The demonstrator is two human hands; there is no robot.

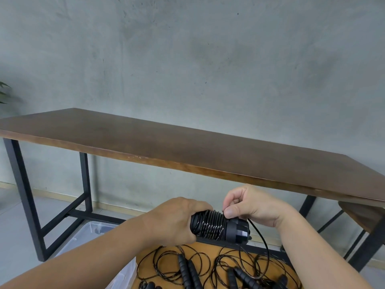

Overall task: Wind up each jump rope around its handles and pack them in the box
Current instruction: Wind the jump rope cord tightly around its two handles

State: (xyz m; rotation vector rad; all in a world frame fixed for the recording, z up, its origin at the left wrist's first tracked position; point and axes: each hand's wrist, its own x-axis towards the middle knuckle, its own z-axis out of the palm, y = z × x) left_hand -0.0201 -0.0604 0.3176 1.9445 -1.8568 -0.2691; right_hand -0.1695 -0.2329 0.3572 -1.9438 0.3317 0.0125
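The left hand (177,220) grips one end of a pair of black handles (220,227) held side by side in the air, its fingers curled under the bundle and hidden from view. A thin black cord (210,225) is wound in close turns round the middle of the handles; the capped ends point right and stay bare. The right hand (252,205) is just above those turns, its thumb and forefinger pinching the cord where it leaves the winding; its other fingers are curled in, and whether they touch anything cannot be told. From the pinch the loose cord (263,240) drops in a curve to the right and down.

Below the hands lies a small orange-brown worktop (210,247), cut off by the lower edge. On it is a tangle of more ropes (200,265) with ribbed black handles; the loops overlap so much that their number cannot be counted, and several handles run out of the picture.

To the lower left a clear plastic box (91,232) stands on the floor, largely hidden behind the left forearm; something dark shows inside near its far wall, too dim to name. Behind stands a long brown table (166,142) on black legs against a grey wall. A stool (362,213) shows partly under its right end, and a few leaves (4,92) at the left edge.
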